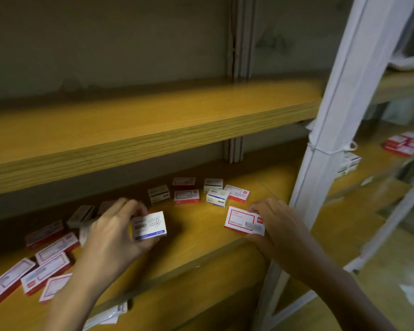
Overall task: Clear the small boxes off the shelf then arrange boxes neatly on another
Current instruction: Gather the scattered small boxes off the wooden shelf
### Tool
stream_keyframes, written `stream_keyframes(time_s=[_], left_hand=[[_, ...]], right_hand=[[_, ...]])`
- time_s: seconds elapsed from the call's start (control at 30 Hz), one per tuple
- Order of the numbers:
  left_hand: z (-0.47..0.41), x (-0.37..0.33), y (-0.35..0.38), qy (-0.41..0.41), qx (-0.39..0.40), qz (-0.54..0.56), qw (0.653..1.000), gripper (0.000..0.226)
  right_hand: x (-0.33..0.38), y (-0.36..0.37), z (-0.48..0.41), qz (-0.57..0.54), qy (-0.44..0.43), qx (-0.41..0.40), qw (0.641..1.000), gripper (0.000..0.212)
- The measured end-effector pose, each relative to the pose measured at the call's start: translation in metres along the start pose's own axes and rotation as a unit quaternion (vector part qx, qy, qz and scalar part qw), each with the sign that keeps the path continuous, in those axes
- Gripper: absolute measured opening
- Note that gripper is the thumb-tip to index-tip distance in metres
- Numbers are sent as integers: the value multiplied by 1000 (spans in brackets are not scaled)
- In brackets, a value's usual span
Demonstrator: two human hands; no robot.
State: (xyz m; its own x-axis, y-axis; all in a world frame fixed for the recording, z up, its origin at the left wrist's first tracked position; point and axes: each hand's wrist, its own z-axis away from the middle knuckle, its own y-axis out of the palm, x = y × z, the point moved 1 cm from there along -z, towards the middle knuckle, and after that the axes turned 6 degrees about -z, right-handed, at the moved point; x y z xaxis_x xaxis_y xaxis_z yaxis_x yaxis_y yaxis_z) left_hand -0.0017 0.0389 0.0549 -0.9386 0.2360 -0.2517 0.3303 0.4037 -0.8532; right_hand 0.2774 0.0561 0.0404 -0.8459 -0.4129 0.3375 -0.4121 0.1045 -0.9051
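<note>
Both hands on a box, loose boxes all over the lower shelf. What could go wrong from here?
1. The left hand holds the blue-printed box by one end only; it might slip.
2. Its forearm passes close to the red boxes lying askew near the shelf front edge; a sweep may knock some off.
3. The right hand pinches the red-bordered box by its corner; it may twist loose.

The lower shelf (201,242) and the upper shelf (153,120) are honey-yellow wood, with streaky brown grain on their front edges. Near the lower shelf's front edge, the blue-banded box (151,225) is white with grey print and a blue strip, and the red-framed box (243,220) is white with a red outline. The boxes (46,271) at its left edge have white tops, red outlines and red sides. The post (339,120) is white and the wall (105,44) is drab olive-grey.
</note>
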Motion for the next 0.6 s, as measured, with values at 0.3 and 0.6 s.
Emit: stream_keyframes(time_s=[0.3, 0.6], left_hand=[[-23, -147, 26, 88, 7, 51, 995, 48], [-32, -303, 92, 157, 29, 106, 981, 55]], right_hand=[[-104, -54, 58, 24, 46, -50, 997, 48], [-224, -135, 142, 49, 87, -51, 994, 46]])
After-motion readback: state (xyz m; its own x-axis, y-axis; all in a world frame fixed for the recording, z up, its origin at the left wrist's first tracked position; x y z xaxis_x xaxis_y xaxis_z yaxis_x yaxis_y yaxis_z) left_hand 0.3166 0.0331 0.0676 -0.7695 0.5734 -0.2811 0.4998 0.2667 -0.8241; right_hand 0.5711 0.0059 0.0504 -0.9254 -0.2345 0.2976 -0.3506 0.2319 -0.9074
